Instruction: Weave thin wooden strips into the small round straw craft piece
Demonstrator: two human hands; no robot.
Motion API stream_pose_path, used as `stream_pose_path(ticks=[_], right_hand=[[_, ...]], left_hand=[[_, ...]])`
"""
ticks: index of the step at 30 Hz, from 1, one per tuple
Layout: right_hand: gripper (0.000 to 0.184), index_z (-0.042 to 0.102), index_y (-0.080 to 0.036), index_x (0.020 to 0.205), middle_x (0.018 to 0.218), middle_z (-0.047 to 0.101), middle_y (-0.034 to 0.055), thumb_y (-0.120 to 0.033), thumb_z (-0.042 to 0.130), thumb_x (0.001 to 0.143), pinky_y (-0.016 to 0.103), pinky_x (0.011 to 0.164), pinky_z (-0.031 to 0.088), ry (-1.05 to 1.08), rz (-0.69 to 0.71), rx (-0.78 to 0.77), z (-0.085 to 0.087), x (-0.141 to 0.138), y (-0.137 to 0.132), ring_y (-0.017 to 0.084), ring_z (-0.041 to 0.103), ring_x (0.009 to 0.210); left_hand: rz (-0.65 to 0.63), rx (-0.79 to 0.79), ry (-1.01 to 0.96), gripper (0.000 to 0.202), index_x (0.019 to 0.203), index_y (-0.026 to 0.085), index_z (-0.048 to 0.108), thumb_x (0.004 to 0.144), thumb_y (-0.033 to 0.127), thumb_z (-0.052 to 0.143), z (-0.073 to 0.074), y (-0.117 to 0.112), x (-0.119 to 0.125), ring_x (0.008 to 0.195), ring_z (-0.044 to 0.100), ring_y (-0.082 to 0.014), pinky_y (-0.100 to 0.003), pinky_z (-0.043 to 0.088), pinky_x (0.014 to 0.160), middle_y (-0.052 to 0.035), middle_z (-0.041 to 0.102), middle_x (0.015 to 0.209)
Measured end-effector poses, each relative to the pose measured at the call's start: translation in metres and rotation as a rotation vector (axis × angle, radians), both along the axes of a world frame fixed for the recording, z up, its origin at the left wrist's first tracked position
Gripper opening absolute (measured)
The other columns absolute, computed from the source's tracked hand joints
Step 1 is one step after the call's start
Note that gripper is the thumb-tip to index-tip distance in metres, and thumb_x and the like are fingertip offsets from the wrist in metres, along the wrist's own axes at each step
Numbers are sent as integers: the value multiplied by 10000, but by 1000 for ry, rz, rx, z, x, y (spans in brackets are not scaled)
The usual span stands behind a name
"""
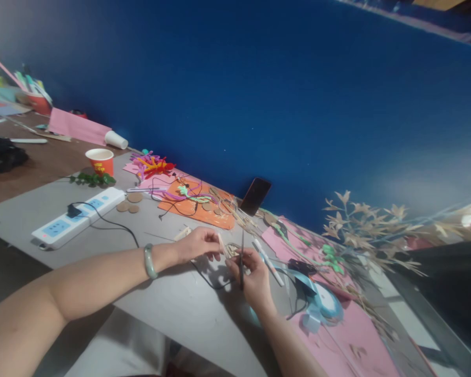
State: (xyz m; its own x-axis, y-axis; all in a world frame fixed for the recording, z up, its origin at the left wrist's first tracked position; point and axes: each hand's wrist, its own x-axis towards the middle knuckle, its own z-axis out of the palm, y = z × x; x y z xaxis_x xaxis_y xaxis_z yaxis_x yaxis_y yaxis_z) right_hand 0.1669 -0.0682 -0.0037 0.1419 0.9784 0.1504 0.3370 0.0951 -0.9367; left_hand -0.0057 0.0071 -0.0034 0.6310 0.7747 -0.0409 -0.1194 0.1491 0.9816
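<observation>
My left hand (pixel 203 245), with a green bangle on its wrist, hovers over the grey table; its fingers are curled together. A thin pale strip (pixel 221 244) shows at its fingertips, too small to name. My right hand (pixel 255 277) is closed around a slim, dark, pointed tool (pixel 242 262) that stands upright with its tip away from me; its exact kind is unclear. Just beyond the gap between both hands lies a small beige bundle (pixel 232 250). A white marker pen (pixel 267 262) rests to the right of my right hand.
At left lie a white power strip (pixel 78 217) and a red paper cup (pixel 100 161). Farther back are an orange sheet (pixel 196 207), coloured pipe cleaners (pixel 151 165) and a phone (pixel 255 196) leaning on the blue wall. Blue ribbon (pixel 325 303) and dried stems (pixel 361 220) are at right.
</observation>
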Motion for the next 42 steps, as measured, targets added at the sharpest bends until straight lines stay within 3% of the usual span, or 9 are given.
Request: stream_pose_path(ticks=[5,11,19,34,42], right_hand=[[372,559,-196,895,666,649,7,-377,750,633,276,582,442,-239,25,53,-1,5,2,160,559,596],[360,608,-214,902,664,646,10,-405,742,629,297,599,420,-434,47,23,-6,9,3,178,555,604],[297,613,-210,847,589,603,-10,-395,725,643,277,560,403,-381,69,31,-9,10,3,157,524,547],[287,574,-188,813,544,553,-25,-364,731,649,249,496,372,-315,85,-7,-15,12,4,135,472,512],[361,606,-188,759,483,493,-37,-467,755,584,247,448,334,-270,41,-3,-9,9,3,121,410,470]], left_hand=[[136,-103,-77,192,670,120,579,653,276,688,1,7,-2,558,603,-117,-220,456,565,-37,633,587],[191,-142,-112,168,667,134,524,666,235,659,3,9,-2,528,600,-111,-205,440,519,-26,635,589],[191,-93,-116,113,655,142,513,658,178,620,1,9,-1,537,613,-121,-225,459,529,-25,647,619],[161,-59,-102,136,672,132,553,657,220,655,2,7,0,547,621,-121,-218,466,523,-29,650,644],[151,-45,-102,137,687,131,564,666,233,653,2,7,-1,550,619,-119,-211,464,524,-20,636,608]])
